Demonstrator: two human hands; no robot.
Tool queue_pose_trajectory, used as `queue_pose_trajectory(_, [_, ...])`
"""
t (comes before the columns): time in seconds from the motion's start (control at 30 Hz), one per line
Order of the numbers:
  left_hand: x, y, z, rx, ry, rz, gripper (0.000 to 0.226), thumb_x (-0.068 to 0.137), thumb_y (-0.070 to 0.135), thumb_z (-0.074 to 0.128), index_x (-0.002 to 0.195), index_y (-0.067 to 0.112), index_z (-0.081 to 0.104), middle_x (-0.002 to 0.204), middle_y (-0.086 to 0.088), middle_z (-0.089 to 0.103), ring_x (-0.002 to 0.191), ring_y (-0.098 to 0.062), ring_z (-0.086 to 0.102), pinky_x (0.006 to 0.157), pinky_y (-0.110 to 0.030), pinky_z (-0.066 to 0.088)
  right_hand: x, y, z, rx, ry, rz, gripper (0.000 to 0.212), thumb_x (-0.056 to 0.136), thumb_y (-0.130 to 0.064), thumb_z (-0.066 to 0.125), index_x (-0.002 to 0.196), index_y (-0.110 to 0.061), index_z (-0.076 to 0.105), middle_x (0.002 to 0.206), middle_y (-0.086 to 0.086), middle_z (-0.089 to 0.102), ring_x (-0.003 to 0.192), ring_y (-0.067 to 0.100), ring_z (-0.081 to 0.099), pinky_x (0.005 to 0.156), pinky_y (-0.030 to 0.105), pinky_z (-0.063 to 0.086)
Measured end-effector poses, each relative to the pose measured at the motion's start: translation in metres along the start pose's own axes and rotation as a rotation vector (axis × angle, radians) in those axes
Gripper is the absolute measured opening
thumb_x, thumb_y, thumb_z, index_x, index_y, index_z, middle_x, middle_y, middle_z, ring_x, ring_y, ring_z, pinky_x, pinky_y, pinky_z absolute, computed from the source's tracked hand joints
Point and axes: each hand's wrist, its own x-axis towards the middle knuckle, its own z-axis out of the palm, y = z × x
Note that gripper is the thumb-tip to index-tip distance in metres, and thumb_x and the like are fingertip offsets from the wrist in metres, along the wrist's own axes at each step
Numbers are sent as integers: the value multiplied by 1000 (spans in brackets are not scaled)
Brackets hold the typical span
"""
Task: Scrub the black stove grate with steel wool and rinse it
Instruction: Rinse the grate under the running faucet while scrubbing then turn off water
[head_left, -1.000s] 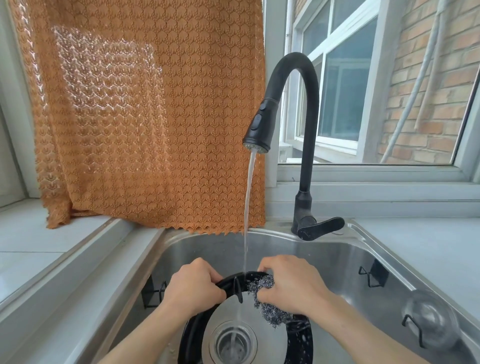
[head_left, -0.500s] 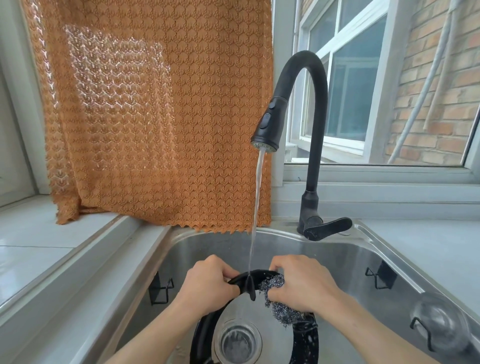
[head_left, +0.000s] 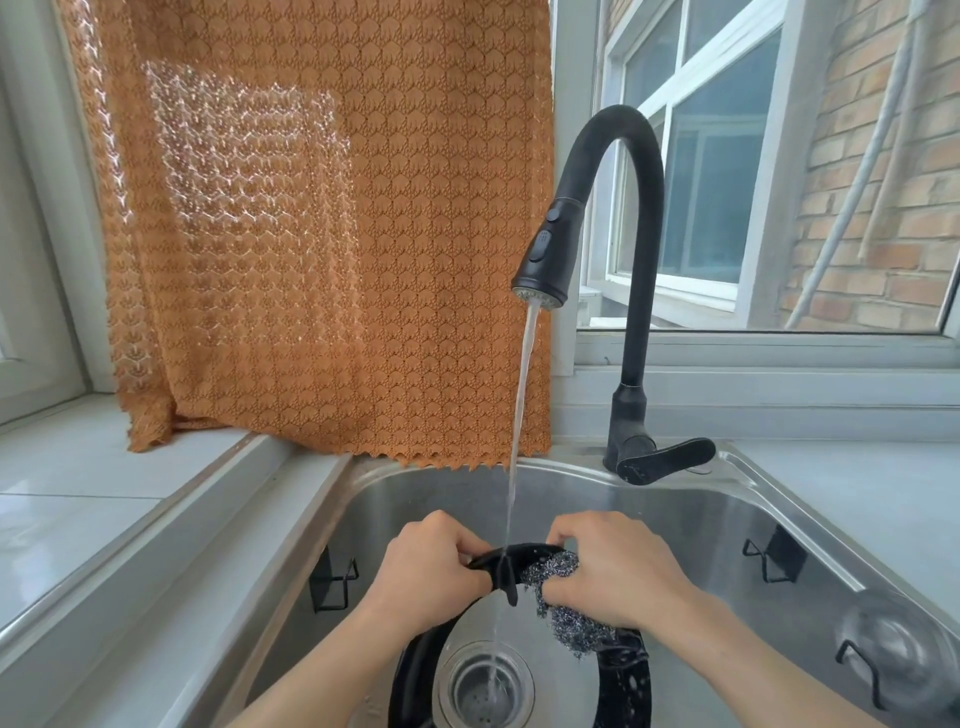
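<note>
Head view: I see the black grate (head_left: 626, 670) standing on edge in the sink (head_left: 691, 514), over the drain (head_left: 485, 691). My left hand (head_left: 428, 571) grips its upper rim. My right hand (head_left: 618, 569) clutches the steel wool (head_left: 563, 610) and presses it against the rim. Water (head_left: 519, 426) from the black faucet (head_left: 631, 291) lands between both hands. An orange curtain (head_left: 322, 228) hangs behind.

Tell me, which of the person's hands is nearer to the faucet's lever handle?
Right. The right hand is below the lever handle, slightly to its left, gripping the steel wool; the left hand holds the grate farther left.
</note>
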Motion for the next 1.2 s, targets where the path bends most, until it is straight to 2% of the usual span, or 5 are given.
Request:
queue_pose_trajectory(0.2, [3, -4, 3, -40, -137, -6, 48, 84, 2, 57, 97, 44, 79, 75, 1, 74, 61, -14, 51, 58, -26, 46, -2, -11, 0, 26, 27, -86, 40, 76, -46, 69, 115, -39, 65, 94, -12, 58, 83, 15, 55, 68, 31, 44])
queue_pose_trajectory(0.33, [9, -11, 7, -56, -193, -61, 48, 77, -7, 47, 90, 28, 76, 82, -1, 78, 80, -19, 75, 79, -42, 65, -3, -9, 2, 80, 17, -138, 44, 79, -46, 68, 121, -41, 57, 110, -14, 59, 91, 14, 57, 80, 33, 50])
queue_pose_trajectory(0.63, [9, -14, 9, -201, -160, -108, 44, 81, -10, 48, 91, 20, 79, 83, -7, 79, 78, -15, 77, 75, -44, 65, -2, -13, 15, 183, 17, -395, 31, 92, -38, 64, 110, -42, 40, 113, -20, 43, 100, 17, 56, 86, 41, 50])
queue_pose_trajectory(0.9, [8, -13, 9, -269, -148, -164, 51, 82, -15, 46, 96, 21, 79, 88, -7, 78, 82, -23, 77, 79, -47, 64, 8, 6, 17, 135, 36, -215, 34, 82, -32, 73, 89, -32, 39, 91, -13, 50, 83, 12, 53, 74, 32, 48])
queue_pose_trajectory(1.2, [8, -16, 7, -288, -145, -224, 44, 82, -16, 60, 90, 23, 79, 74, -1, 74, 68, -10, 72, 77, -45, 65, 14, 26, 24, 189, -239, 150, 40, 87, -40, 76, 88, -22, 40, 97, 3, 58, 59, 18, 75, 53, 33, 44])
